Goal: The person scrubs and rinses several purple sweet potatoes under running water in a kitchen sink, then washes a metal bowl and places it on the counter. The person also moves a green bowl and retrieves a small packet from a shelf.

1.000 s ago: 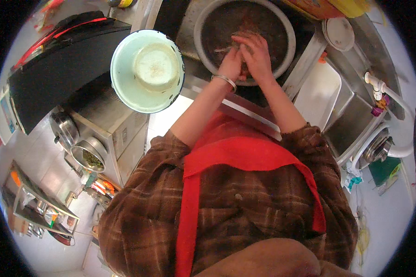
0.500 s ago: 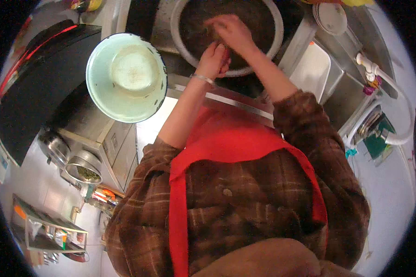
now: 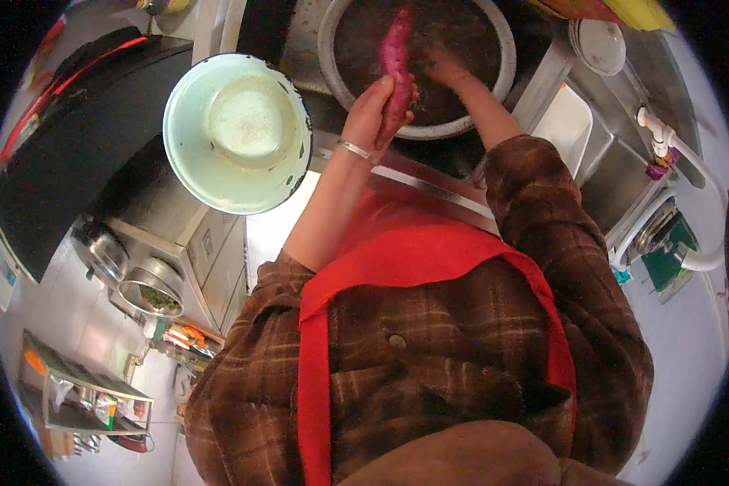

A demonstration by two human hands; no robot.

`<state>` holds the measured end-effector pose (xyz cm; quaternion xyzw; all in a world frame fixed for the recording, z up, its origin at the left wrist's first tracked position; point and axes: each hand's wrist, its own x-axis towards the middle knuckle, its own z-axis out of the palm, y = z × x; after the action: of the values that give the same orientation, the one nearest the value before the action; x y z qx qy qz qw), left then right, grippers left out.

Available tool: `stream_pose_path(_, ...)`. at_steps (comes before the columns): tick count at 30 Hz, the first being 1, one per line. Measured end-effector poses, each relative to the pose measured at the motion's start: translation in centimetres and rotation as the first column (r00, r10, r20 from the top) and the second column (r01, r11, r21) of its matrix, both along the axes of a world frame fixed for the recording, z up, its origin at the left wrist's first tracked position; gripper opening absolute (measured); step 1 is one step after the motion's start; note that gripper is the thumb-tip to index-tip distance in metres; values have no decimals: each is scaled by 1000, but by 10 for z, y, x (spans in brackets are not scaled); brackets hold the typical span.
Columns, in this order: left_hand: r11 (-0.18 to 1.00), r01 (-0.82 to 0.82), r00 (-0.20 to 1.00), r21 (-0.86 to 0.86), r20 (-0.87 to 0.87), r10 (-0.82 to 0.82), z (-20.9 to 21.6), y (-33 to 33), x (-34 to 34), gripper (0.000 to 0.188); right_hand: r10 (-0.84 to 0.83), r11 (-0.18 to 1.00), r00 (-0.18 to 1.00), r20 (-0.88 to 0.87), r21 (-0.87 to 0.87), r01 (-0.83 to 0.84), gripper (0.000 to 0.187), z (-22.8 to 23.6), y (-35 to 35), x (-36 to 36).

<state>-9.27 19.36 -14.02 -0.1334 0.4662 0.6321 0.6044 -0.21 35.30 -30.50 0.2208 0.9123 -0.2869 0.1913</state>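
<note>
My left hand (image 3: pixel 374 109) is closed around the near part of a sweet potato (image 3: pixel 394 55), with the thumb lying along it and the fingers wrapped on its right side. The sweet potato is above the basin (image 3: pixel 507 65), on its left half; the held end is at the near rim, and the free end points away from me. Its long axis goes nearly straight forward, in line with my left forearm, only leaning a little to the right at the far tip. My right hand (image 3: pixel 444 68) is just beside it, on the right, low in the basin and apart from the skin. This hand is blurred, so I cannot tell if its fingers are open or hold something.

The sweet potato looks long and slim, slightly bent, narrowing to a thin tip. Its skin is bright purple-pink, with small dark spots and dents, and it seems wet. Under it the basin is dark inside, maybe with muddy water. The pale green bowl (image 3: pixel 193 162) stands to the left of my left forearm, well apart from both hands
</note>
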Motion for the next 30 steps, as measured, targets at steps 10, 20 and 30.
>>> stream_pose_path(10, 994, -59, 991, -94, -129, 47, 1, 17, 10, 28, -498, 856, 682, -536, -430, 288, 24, 172, -58, -4)
stream_pose_path(20, 997, 62, 994, -54, -92, -66, 34, 23, 16, 27, -359, 932, 833, -420, -202, 300, 20, 79, 11, -38)
stream_pose_path(30, 995, 26, 998, -95, 60, -21, 22, 17, 11, 25, -282, 955, 919, -276, 9, 296, 28, 58, 19, -48)
